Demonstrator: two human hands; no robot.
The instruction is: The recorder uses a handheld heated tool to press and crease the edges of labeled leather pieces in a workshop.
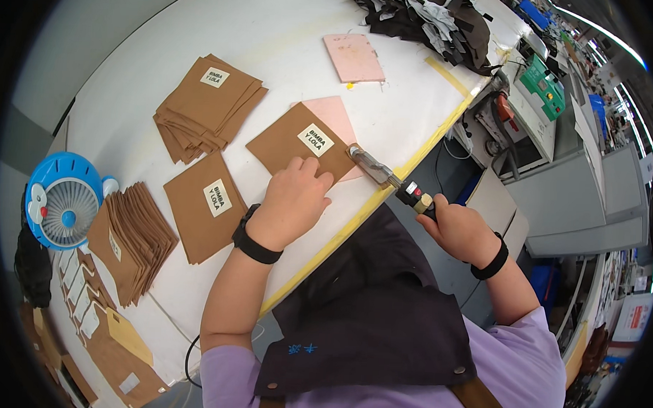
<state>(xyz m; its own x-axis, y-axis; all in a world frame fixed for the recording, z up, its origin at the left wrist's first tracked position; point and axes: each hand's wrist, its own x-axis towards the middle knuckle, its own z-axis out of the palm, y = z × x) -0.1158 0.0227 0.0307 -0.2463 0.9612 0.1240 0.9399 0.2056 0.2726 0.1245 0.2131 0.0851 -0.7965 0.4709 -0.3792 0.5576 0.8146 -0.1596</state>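
My left hand [294, 199] lies on a flat brown panel [282, 139] with a pale label, fingertips pressing beside the label and fingers a little apart. Under that panel a pink sheet [338, 112] shows along its far and right edges. In my right hand [461, 229] is a black-handled hand tool [420, 200] with a metal shaft. Its long, brown, roller-like head rests along the panel's right edge; what exactly the head is, I cannot tell. Left of my left hand lies another labelled brown panel [187, 192], perhaps more than one layer.
A fanned pile of brown panels [189, 116] lies farther back, and a thick stack [134, 248] leans at the left beside a blue fan [66, 206]. Pink pad [353, 59] and dark scraps [426, 24] lie at the back. Yellow tape [325, 236] borders the table edge.
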